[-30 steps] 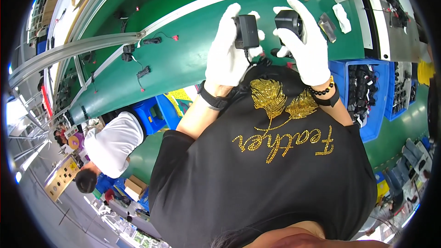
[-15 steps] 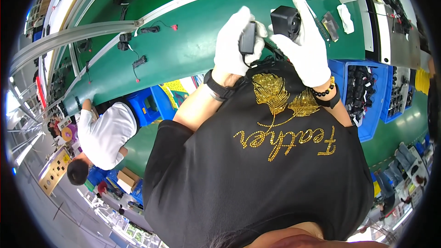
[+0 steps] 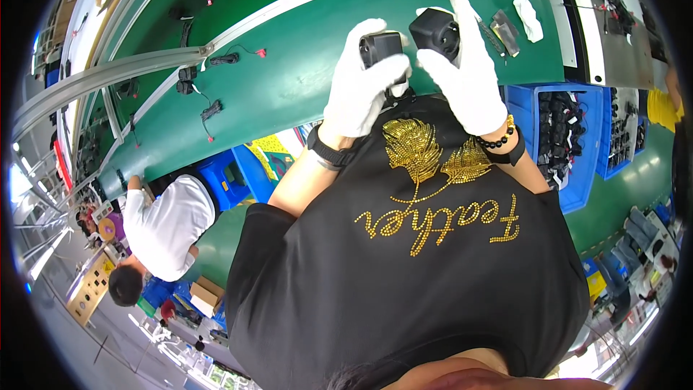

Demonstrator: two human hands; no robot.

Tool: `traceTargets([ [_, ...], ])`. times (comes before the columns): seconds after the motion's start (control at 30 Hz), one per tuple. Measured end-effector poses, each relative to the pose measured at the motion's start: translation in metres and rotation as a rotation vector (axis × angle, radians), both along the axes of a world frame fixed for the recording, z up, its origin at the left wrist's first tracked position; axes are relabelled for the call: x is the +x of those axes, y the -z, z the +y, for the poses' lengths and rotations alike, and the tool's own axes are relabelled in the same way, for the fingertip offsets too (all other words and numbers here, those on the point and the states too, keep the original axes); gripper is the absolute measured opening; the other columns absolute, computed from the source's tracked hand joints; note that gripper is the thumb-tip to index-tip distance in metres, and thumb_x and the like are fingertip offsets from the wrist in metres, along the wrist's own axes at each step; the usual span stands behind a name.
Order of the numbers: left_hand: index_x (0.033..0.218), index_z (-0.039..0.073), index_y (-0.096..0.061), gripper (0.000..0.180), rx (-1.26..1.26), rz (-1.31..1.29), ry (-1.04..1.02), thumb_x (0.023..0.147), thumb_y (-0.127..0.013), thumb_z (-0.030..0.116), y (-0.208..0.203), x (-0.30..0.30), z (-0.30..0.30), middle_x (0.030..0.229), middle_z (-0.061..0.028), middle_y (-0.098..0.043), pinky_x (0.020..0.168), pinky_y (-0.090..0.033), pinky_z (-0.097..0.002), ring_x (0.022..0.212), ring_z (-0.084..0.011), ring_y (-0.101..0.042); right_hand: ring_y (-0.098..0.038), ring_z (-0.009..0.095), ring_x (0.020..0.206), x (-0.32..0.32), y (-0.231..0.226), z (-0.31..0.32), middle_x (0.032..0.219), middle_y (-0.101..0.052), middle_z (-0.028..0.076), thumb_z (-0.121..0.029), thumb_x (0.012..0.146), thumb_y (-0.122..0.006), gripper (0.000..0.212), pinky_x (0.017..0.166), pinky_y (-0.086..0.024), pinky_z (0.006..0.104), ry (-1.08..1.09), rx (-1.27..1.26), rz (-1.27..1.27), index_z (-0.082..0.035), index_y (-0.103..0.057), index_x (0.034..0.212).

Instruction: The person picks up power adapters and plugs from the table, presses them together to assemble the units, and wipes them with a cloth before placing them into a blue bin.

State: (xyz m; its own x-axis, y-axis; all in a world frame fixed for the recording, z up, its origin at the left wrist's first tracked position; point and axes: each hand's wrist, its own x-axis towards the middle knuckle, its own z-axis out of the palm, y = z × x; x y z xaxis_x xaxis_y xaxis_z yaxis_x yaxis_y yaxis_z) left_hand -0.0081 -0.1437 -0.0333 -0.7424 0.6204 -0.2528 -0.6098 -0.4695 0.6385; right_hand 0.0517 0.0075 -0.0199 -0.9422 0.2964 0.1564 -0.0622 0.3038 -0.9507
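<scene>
Boxy black adapter (image 3: 384, 45) sits in the left hand (image 3: 355, 94), held over the near part of the green surface (image 3: 303, 58). That white-gloved hand is curled fairly narrow, its thumb laid across the adapter's lower side. Just beside it, the right hand (image 3: 469, 85), gloved too, holds a second black adapter (image 3: 429, 31) near the thumb, one finger stretched up (it is spread wider than the left). Between the two adapters a small gap shows. To the right stands a blue bin (image 3: 525, 130) of dark corded pieces. Farther out, a crumpled white cloth (image 3: 528, 19) and a bundled black cable (image 3: 224, 59) lie on the surface.
</scene>
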Motion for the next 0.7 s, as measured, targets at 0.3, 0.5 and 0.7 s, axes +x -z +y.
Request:
traceTargets([
  [0.3,0.118,0.007,-0.04,0.049,-0.093,0.054,-0.098,0.076,-0.063,-0.005,0.001,0.004,-0.002,0.093,-0.012,-0.056,0.047,-0.044,-0.0232,0.064,-0.0172,-0.058,-0.044,0.023,0.119,0.003,-0.01,-0.003,0.136,-0.038,0.017,-0.003,0.065,-0.075,0.079,0.102,-0.035,0.0341,-0.083,-0.032,-0.13,-0.001,-0.038,0.135],
  [0.5,0.108,0.008,-0.046,0.028,-0.238,0.127,-0.057,0.096,-0.045,0.034,-0.003,0.006,0.008,0.078,-0.0097,-0.058,0.038,-0.035,-0.0192,0.052,-0.0134,-0.054,-0.048,0.02,0.113,0.009,-0.009,-0.003,0.129,-0.045,0.014,-0.002,0.067,-0.073,0.074,0.097,-0.04,0.0316,-0.036,-0.079,-0.127,-0.003,-0.04,0.134],
  [0.7,0.107,0.01,-0.049,0.052,-0.129,-0.04,-0.071,0.096,-0.026,0.054,-0.005,0.006,0.011,0.077,-0.0103,-0.059,0.041,-0.039,-0.0223,0.053,-0.0154,-0.054,-0.047,0.018,0.112,0.012,-0.016,-0.001,0.128,-0.045,0.013,0.003,0.07,-0.069,0.072,0.096,-0.041,0.0297,0.01,-0.247,-0.238,-0.003,-0.039,0.135],
])
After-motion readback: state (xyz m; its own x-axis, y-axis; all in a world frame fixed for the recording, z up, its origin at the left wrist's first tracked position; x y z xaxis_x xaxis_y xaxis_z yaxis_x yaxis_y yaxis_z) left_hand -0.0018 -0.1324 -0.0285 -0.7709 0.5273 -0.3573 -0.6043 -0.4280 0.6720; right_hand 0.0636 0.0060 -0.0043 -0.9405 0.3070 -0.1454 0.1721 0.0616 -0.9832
